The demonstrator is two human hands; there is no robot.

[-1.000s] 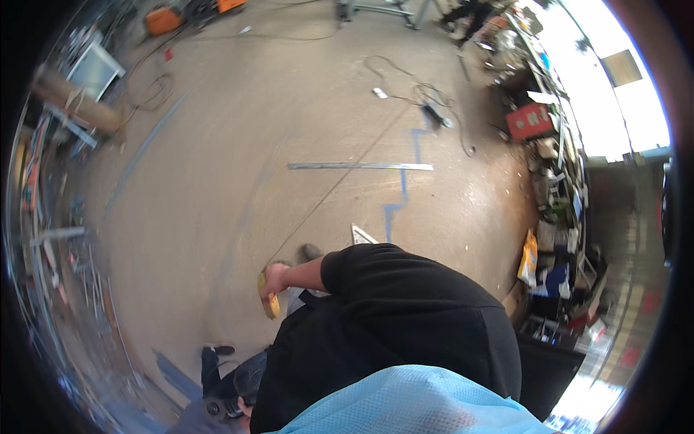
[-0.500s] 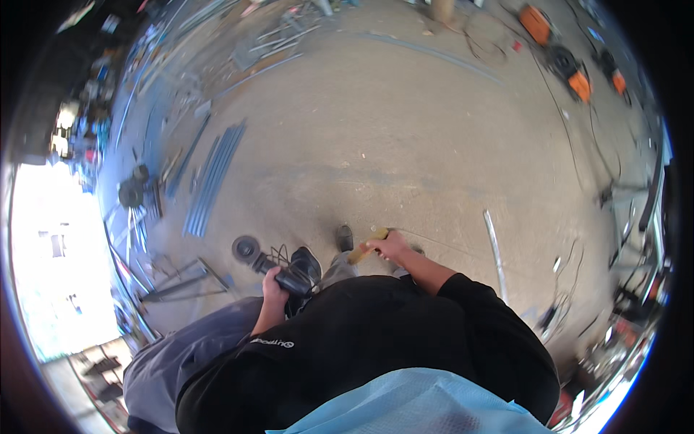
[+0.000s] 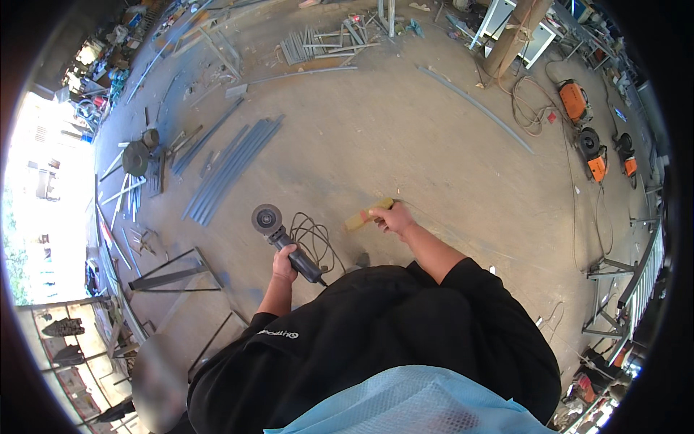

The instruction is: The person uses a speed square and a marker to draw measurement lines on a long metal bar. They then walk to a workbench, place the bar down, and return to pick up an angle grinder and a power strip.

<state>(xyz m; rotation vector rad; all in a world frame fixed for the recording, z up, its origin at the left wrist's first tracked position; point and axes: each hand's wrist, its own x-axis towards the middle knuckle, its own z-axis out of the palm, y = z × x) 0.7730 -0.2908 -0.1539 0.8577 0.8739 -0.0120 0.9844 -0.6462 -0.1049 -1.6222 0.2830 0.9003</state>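
My left hand (image 3: 285,265) is wrapped round the dark body of an angle grinder (image 3: 303,262). The round disc and guard of the grinder point forward and to the left. A looped black cable (image 3: 318,235) hangs beside the tool's right side. Out in front of me, my right hand (image 3: 392,218) grips a yellow oblong piece (image 3: 359,220) with a reddish patch near my fingers. Its kind cannot be made out. The two hands are apart, both held above the floor.
Grey-blue metal bars (image 3: 235,170) lie on the floor to the left, near a dark metal frame (image 3: 170,278). Cut lengths (image 3: 318,45) are piled at the far side. Orange machines (image 3: 575,101) with cables stand right of a post (image 3: 517,40). A blurred rounded shape (image 3: 159,383) is at lower left.
The view has tilted forward, showing more of the far floor. Both hands appear farther forward, still holding the grinder and the yellow piece. Grey clothing at lower left has given way to a blurred rounded shape.
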